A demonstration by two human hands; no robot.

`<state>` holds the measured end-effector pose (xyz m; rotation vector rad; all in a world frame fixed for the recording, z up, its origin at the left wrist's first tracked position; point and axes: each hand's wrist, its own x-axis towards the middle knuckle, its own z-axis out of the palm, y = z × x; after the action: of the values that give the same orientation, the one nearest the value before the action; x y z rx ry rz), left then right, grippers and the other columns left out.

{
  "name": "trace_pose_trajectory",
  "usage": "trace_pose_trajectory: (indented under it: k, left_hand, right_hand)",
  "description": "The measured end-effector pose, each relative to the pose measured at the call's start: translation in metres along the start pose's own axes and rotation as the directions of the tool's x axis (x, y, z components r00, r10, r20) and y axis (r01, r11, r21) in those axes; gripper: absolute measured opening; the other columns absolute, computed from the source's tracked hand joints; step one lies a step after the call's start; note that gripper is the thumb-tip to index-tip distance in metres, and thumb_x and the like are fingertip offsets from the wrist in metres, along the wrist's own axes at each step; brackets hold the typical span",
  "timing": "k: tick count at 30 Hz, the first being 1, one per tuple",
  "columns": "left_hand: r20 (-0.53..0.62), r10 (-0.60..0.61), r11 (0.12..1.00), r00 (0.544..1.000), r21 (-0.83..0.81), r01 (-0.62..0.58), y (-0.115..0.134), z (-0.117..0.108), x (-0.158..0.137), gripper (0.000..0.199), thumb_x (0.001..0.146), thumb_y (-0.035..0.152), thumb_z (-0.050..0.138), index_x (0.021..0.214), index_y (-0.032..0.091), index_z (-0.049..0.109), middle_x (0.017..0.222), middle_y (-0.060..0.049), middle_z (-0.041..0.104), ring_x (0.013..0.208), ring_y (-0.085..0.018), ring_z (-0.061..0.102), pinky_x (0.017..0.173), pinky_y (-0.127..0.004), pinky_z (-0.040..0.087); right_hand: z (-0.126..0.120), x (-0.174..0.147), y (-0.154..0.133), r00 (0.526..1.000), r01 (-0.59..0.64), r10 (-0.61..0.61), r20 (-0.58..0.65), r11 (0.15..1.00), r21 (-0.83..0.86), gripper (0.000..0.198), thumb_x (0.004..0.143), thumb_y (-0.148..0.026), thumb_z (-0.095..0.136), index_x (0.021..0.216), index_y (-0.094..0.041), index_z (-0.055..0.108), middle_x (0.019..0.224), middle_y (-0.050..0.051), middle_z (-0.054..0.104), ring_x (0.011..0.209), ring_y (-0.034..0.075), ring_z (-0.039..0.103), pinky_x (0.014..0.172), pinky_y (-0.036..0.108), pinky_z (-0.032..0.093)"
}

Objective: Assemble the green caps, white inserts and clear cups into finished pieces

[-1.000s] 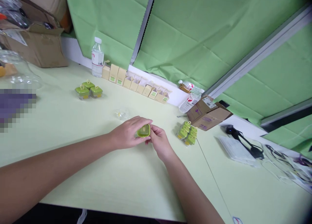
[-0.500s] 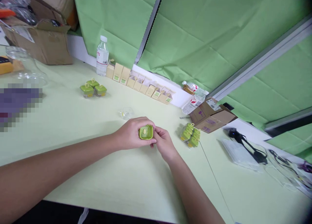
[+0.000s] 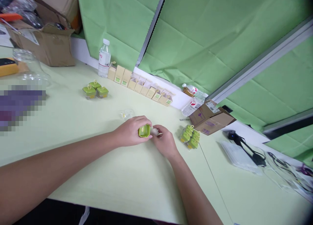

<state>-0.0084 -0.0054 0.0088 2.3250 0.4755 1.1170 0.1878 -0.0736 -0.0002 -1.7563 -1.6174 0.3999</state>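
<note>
Green lid point(image 3: 144, 130), one; hands point(image 3: 130, 131) point(image 3: 166, 142), two

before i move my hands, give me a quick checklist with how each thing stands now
1. Left hand holding the green piece: ok.
2. Right hand fingers on the whitish piece: ok.
3. Whitish piece fully seated in the green piece: not ok, part sticks out beside it.
4. A hand free: not ok, both occupied.
5. Right hand clear of the right-hand green-lidded cluster: ok, bare table between.
6. Clear plastic piece contents: cannot tell.
</note>
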Motion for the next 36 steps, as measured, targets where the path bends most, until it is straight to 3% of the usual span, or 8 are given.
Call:
trace_pose_trajectory:
  k: [2, 5, 9, 17, 36]
  left_hand:
    - [0.045, -0.029, 0.999, 0.999, -0.014, 0.029, -0.004, 0.002, -0.001, 0.023, 0.08, 0.027, 0.067, 0.101, 0.022, 0.057, 0.099, -0.002, 0.063, 0.089, -0.017, 0.061, 0.077, -0.029, 0.047]
    - [0.1, -0.044, 0.998, 0.994, 0.042, 0.04, -0.011, 0.004, -0.002, 0.023, 0.081, 0.026, 0.066, 0.101, 0.022, 0.057, 0.1, -0.002, 0.063, 0.09, -0.019, 0.062, 0.079, -0.032, 0.047]
    - [0.12, -0.098, 0.989, 0.988, 0.124, 0.083, -0.018, 0.004, -0.002, 0.023, 0.08, 0.026, 0.064, 0.101, 0.022, 0.056, 0.1, -0.001, 0.064, 0.087, -0.019, 0.062, 0.076, -0.032, 0.046]
    - [0.143, -0.134, 0.977, 0.981, 0.185, 0.106, -0.02, 0.005, -0.002, 0.022, 0.08, 0.025, 0.061, 0.101, 0.022, 0.057, 0.099, -0.002, 0.063, 0.088, -0.02, 0.063, 0.072, -0.031, 0.046]
    - [0.169, -0.097, 0.974, 0.981, 0.219, 0.059, -0.018, 0.005, -0.002, 0.018, 0.079, 0.018, 0.058, 0.097, 0.02, 0.056, 0.094, -0.004, 0.059, 0.082, -0.019, 0.061, 0.066, -0.03, 0.043]
  right_hand:
    - [-0.001, 0.002, -0.004, 0.997, -0.058, 0.067, -0.033, 0.973, 0.223, 0.027, 0.076, -0.029, 0.068, 0.102, -0.023, 0.064, 0.098, 0.004, 0.068, 0.083, 0.018, 0.063, 0.077, 0.034, 0.051]
    - [-0.006, 0.002, -0.013, 0.988, -0.128, 0.155, -0.01, 0.846, 0.518, 0.03, 0.073, -0.033, 0.076, 0.097, -0.022, 0.062, 0.098, 0.003, 0.067, 0.087, 0.017, 0.063, 0.082, 0.032, 0.051]
    - [-0.01, -0.001, -0.023, 0.976, -0.2, 0.202, 0.078, 0.707, 0.678, 0.032, 0.069, -0.032, 0.082, 0.094, -0.023, 0.063, 0.096, 0.001, 0.067, 0.089, 0.016, 0.063, 0.088, 0.034, 0.05]
    - [-0.003, -0.005, -0.03, 0.984, -0.178, 0.121, 0.132, 0.711, 0.68, 0.03, 0.07, -0.033, 0.082, 0.094, -0.024, 0.065, 0.097, 0.002, 0.07, 0.09, 0.017, 0.063, 0.079, 0.031, 0.051]
    - [0.007, -0.009, -0.035, 0.991, -0.126, 0.073, 0.109, 0.76, 0.638, 0.032, 0.07, -0.036, 0.081, 0.095, -0.024, 0.065, 0.095, 0.001, 0.07, 0.086, 0.017, 0.066, 0.081, 0.033, 0.055]
